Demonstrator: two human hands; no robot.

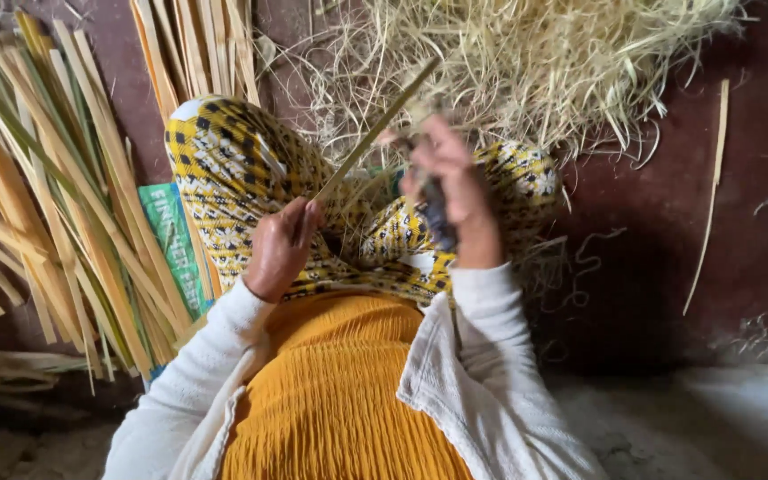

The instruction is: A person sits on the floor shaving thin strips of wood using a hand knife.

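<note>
Gripping one strip — two hands

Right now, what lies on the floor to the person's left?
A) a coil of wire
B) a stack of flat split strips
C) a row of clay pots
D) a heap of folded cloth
B: a pile of long pale and green split strips lies on the floor beside the left hand, which grips one strip.

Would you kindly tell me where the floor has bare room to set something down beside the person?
The dark red floor on the right is mostly bare, bordered by the shavings pile above and one loose strip. The pale floor at lower right is also open. The left is crowded with bamboo strips. Both hands, left hand and right hand, are busy.
</note>
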